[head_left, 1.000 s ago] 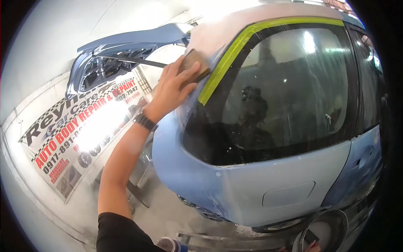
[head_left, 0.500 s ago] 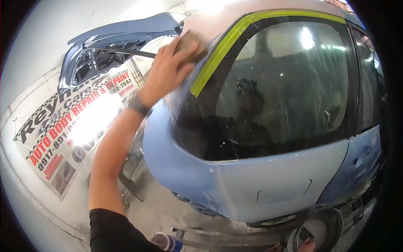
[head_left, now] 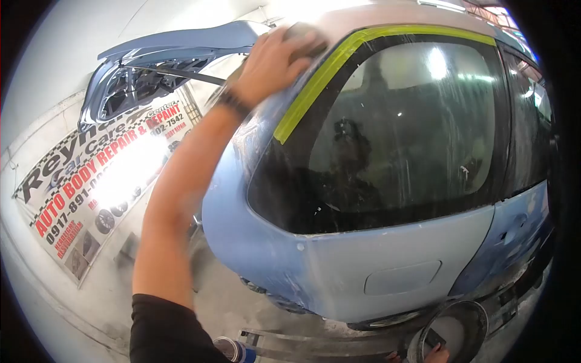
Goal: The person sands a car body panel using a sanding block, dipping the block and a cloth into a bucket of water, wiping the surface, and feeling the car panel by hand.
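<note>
My left hand (head_left: 272, 63), with a dark band on its wrist, is closed on a brownish block (head_left: 310, 37), which is blurred by motion. The block lies against the pinkish-grey upper rear pillar of a car body (head_left: 363, 17). Just right of the hand, yellow-green tape (head_left: 315, 91) runs along the top and rear edge of the dark side window (head_left: 405, 127). Below the window the panel is matte blue and grey (head_left: 393, 242). My right hand is not in view.
A raised tailgate (head_left: 181, 48) is behind the hand. A printed banner (head_left: 103, 175) hangs on the left wall. Low down are a bucket (head_left: 233, 349) and a round basin (head_left: 481, 320). Small skin-coloured shapes with dark pieces show beside the basin, too small to identify.
My left hand and the block have moved up and right along the pillar, toward the roof. The view has shifted slightly.
</note>
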